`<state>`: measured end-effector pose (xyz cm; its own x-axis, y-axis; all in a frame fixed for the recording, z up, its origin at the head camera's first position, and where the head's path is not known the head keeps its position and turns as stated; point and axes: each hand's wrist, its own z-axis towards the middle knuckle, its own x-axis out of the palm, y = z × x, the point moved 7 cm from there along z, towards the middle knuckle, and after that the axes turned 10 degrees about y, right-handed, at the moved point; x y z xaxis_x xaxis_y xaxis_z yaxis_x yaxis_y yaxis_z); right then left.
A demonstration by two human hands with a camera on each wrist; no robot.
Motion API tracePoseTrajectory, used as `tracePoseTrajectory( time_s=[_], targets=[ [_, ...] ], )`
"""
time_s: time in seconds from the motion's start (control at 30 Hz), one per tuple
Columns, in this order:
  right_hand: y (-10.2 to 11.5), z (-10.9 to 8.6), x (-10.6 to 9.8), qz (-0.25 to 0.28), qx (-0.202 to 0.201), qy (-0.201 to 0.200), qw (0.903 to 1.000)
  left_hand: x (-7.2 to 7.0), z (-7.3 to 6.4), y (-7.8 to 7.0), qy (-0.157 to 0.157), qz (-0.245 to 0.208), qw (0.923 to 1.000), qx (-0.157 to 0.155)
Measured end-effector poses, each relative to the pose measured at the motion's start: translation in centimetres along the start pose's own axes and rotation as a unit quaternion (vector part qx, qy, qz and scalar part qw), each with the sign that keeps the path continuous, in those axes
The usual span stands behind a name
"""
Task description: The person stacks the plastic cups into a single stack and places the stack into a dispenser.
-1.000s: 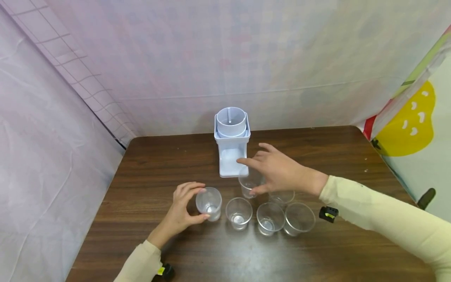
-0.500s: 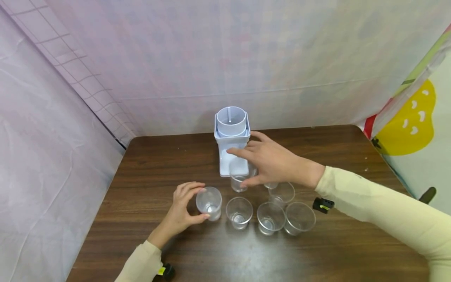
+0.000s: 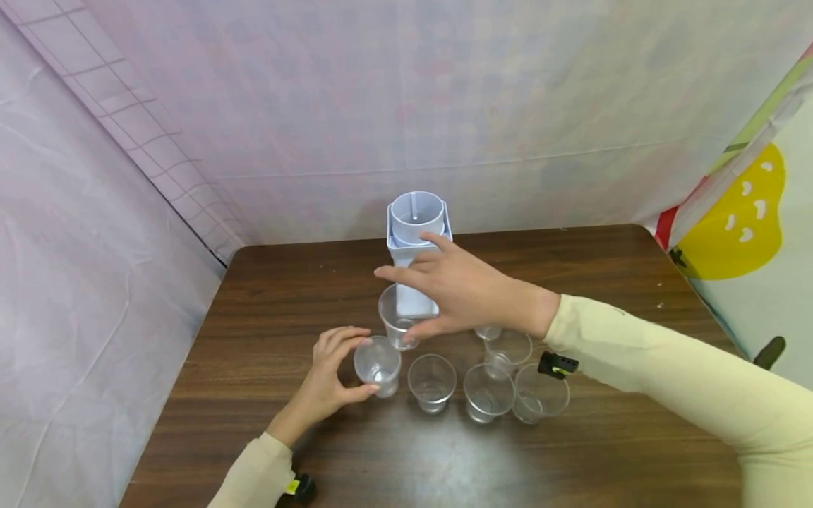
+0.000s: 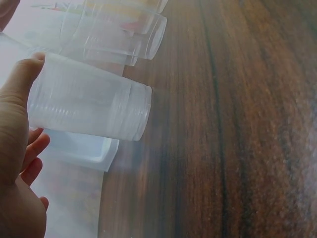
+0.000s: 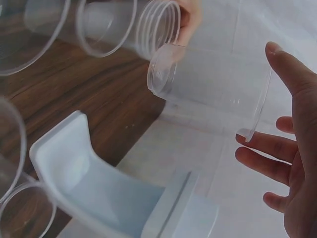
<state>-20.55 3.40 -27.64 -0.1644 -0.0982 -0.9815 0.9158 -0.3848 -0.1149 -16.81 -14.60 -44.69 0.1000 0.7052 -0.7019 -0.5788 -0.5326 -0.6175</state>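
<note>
My left hand (image 3: 325, 370) grips a clear plastic cup (image 3: 380, 363) by its sides, thumb in front and fingers behind. This cup (image 4: 89, 99) looks cloudier than the others, with several rings near its base; whether more cups are nested in it I cannot tell. My right hand (image 3: 460, 286) pinches the rim of another clear plastic cup (image 3: 390, 321) between thumb and fingers. In the right wrist view that cup (image 5: 213, 84) is tilted, its base close beside the left hand's cup. Behind the right hand stands a pale plastic dispenser (image 3: 416, 236), partly covered by it.
Several clear cups stand upright on the brown wooden table (image 3: 267, 303): a front-middle cup (image 3: 432, 384), a cup to its right (image 3: 489, 395), a rightmost cup (image 3: 541, 395) and a cup behind (image 3: 508, 349). Another is partly hidden by the right wrist. A pale curtain (image 3: 305, 127) hangs behind.
My right hand has moved left with its cup, passing in front of the dispenser and up to the left hand's cup. The left hand has stayed in place.
</note>
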Motion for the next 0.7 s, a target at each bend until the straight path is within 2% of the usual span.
tracePoseTrajectory(
  time_s=[0.23, 0.7],
  targets=[
    [1.5, 1.5, 0.1, 0.013, -0.019, -0.002, 0.9997, 0.0, 0.0, 0.0, 0.006, 0.007, 0.9999, -0.008],
    [3.7, 3.2, 2.2, 0.028, -0.054, 0.028, 0.9978, 0.0, 0.0, 0.3, 0.022, 0.001, 0.9996, -0.019]
  ],
)
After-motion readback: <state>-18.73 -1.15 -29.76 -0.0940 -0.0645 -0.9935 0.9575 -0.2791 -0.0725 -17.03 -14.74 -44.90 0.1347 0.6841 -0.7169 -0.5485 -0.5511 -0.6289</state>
